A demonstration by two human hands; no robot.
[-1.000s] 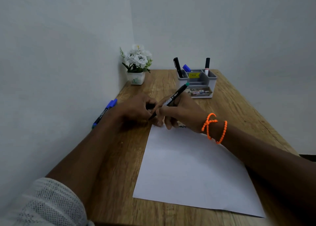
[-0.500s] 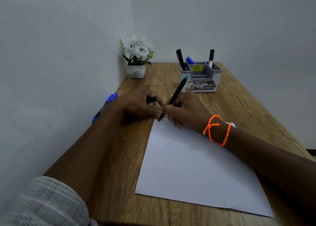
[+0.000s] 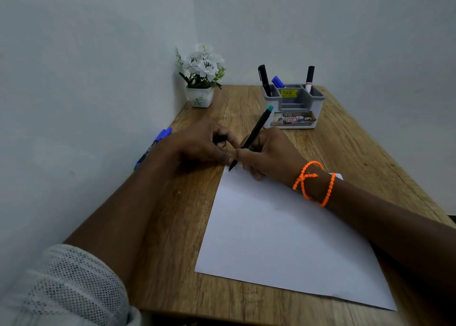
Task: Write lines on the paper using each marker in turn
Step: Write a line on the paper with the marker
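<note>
My right hand (image 3: 269, 153), in the middle of the frame, grips the slim black marker with the teal end (image 3: 251, 138) in a writing hold, and its tip now touches the far left corner of the white sheet of paper (image 3: 283, 232); half a second ago the tip stood at much the same corner, while a second ago the marker lay flatter across both hands. My left hand (image 3: 199, 145) sits just left of it, fingers curled round a small dark piece that I cannot make out clearly, its fingertips touching my right forefinger as before. The paper lies flat on the brown wooden table (image 3: 345, 140), running from centre to the lower right, and I see no clear line on it yet. My right wrist rests on the paper's far edge, ringed by an orange beaded bracelet (image 3: 313, 182). At the left edge of the table a blue-capped marker (image 3: 153, 148) lies against the wall, unmoved. In the upper middle stands the grey plastic pen holder (image 3: 293, 108) with a black marker (image 3: 264, 80), a blue one (image 3: 278, 82) and a black-capped white marker (image 3: 309, 79); the white flowers in a white pot (image 3: 201, 76) sit to its left in the corner.
</note>
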